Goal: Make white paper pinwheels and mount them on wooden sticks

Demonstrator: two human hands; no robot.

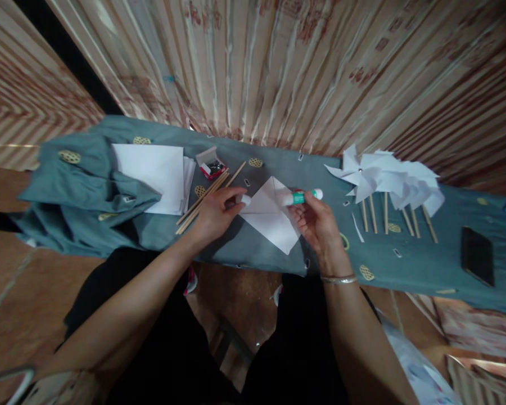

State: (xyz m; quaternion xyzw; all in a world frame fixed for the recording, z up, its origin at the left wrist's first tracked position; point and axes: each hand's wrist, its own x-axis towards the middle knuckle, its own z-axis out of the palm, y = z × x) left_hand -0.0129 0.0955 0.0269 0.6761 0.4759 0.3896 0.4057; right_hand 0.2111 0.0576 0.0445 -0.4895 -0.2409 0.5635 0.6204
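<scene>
In my right hand [316, 222] is a glue stick [299, 197], a white tube with a green label, held level with its end pointing left. My left hand [221, 211] pinches a small white cap [243, 199] between thumb and fingers, apart from the tube. Between and below both hands lies a creased white paper square [270, 216], turned cornerwise on the cloth. Thin wooden sticks [194, 208] lie beside my left hand, partly hidden by it.
A stack of white paper [156, 174] lies at the left, and a small open red box [212, 165] with dark bits stands near it. Several white paper pinwheels [392, 177] on sticks lie at the right. A dark phone [477, 256] rests on the green cloth [421, 259].
</scene>
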